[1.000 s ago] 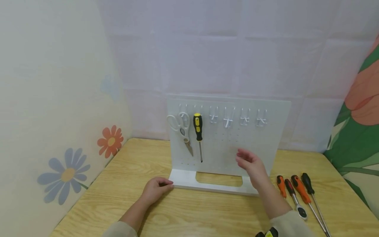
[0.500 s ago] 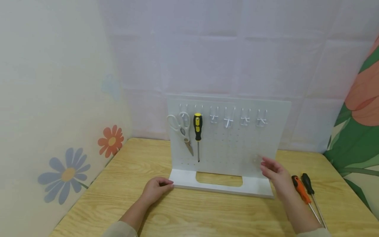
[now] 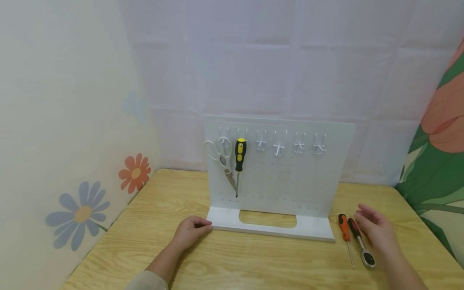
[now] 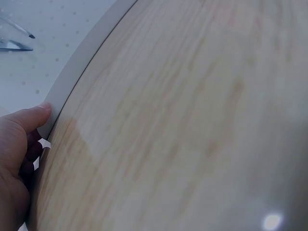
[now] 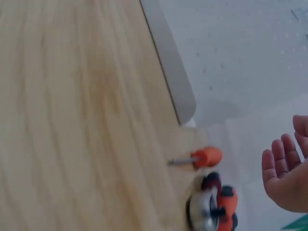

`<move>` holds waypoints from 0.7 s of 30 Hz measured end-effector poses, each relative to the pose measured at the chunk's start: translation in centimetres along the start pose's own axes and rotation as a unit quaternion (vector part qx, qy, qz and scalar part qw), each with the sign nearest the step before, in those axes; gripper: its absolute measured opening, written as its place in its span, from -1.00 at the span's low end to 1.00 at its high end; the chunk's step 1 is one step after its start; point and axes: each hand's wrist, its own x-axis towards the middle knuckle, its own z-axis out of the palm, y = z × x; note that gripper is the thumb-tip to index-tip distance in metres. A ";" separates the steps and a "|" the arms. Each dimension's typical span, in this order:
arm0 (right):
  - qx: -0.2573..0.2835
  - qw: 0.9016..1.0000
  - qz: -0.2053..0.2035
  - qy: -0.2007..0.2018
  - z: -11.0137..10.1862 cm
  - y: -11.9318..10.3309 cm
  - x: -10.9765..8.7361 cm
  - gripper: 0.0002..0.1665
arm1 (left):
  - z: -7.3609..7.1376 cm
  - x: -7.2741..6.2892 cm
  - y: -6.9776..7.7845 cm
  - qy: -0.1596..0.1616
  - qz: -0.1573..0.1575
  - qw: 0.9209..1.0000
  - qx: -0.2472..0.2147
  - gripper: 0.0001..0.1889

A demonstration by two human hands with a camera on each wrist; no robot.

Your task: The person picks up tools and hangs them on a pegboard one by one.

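Observation:
A white pegboard (image 3: 290, 181) stands upright on a flat base. My left hand (image 3: 190, 232) holds the base's front left corner, thumb on the edge (image 4: 72, 72) in the left wrist view. From its hooks hang white-handled scissors (image 3: 222, 155) and a black-and-yellow screwdriver (image 3: 240, 155). On the right, my right hand (image 3: 378, 229) hovers with relaxed fingers over the tools, holding nothing. Beside it lie a small orange screwdriver (image 3: 343, 227) and a ratchet wrench (image 3: 367, 257). Another orange handle (image 5: 227, 199) shows behind the ratchet in the right wrist view, mostly hidden by my hand in the head view.
Several white hooks (image 3: 279, 148) on the board hold nothing. The wooden table (image 3: 261, 262) extends in front of the base. A pale cloth wall (image 3: 253, 60) stands behind, with flower-printed panels (image 3: 83, 213) at the sides.
My right hand has moved right and down, from in front of the board to over the tools, uncovering the small screwdriver and ratchet. The hanging screwdriver's tip has swung left. My left hand stays put.

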 end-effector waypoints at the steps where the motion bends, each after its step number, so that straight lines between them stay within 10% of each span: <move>1: -0.014 1.000 0.008 0.007 -0.4 0.2 0.0 -0.78 | 0.0 0.0 -0.1 0.001 0.004 1.000 -0.001 -0.86; 6: -0.096 0.994 0.035 0.037 -2.5 1.5 -0.1 -0.33 | 0.0 0.0 -0.2 0.004 0.016 1.000 0.003 -0.87; 21: -0.091 0.988 0.081 0.092 -6.0 4.8 0.6 -0.28 | 0.1 0.2 -0.1 0.002 -0.013 1.000 0.007 -0.89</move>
